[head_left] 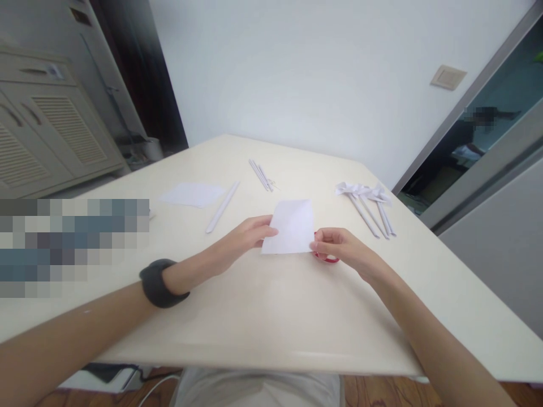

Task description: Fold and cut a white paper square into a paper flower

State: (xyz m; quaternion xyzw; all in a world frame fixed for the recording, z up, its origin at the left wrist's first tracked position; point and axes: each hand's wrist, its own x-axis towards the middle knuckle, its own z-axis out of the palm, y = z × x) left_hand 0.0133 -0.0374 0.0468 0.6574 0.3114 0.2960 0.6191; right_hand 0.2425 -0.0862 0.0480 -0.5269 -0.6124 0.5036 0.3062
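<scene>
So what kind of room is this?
Probably a room in a home: a cream table scattered with rolled paper sticks, a louvred cabinet and a sliding glass door.

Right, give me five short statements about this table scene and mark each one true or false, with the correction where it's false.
1. Both hands hold the white sheet of paper, the left hand at its left edge and the right hand at its right edge. True.
2. The left wrist is bare. False: it wears a dark wristband.
3. Another flat sheet lies on the table to the left. True.
4. The paper pieces with long stems lie left of the held sheet. False: they lie to its right.
5. Something blue shows under the right hand. False: the bit showing there is a red object.
</scene>
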